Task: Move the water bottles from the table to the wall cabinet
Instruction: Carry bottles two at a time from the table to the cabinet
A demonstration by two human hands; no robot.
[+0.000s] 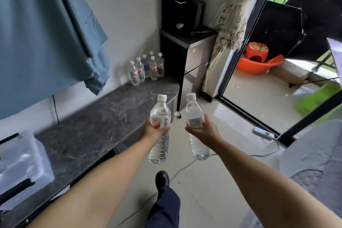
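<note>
My left hand (pixel 152 131) grips a clear water bottle (pixel 160 109) with a red and white label and a white cap, held upright over the floor just off the edge of the dark marble cabinet top (pixel 88 127). My right hand (pixel 204 131) grips a second clear bottle (pixel 194 111) around its label, tilted slightly left. Several more water bottles (pixel 146 67) stand grouped at the far end of the cabinet top, against the wall.
A black water dispenser (pixel 185 29) stands beyond the cabinet top. A clear plastic bin (pixel 20 163) sits at its near left end. A blue curtain (pixel 42 33) hangs above. A power strip (pixel 262 132) and cable lie on the tile floor by the sliding door; a grey bed (pixel 314 163) is at right.
</note>
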